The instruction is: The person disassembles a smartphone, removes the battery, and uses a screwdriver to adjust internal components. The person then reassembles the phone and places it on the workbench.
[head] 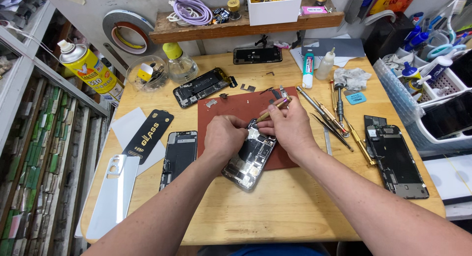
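Left hand [223, 136] steadies opened phone [250, 160]; right hand [289, 126] holds screwdriver [273, 108] on it

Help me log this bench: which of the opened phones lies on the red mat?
The opened phone under both hands, lower end overhanging the red mat; the others lie on bare wood.

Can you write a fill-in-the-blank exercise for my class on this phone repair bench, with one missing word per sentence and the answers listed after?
1. The right hand holds a gold ____ over the opened phone.
2. The left hand steadies the phone, which lies partly on a ____ mat.
3. The yellow spray can stands at the table's far ____ corner.
4. The coiled purple cable lies on the wooden ____ above the table.

Answers: screwdriver; red; left; shelf
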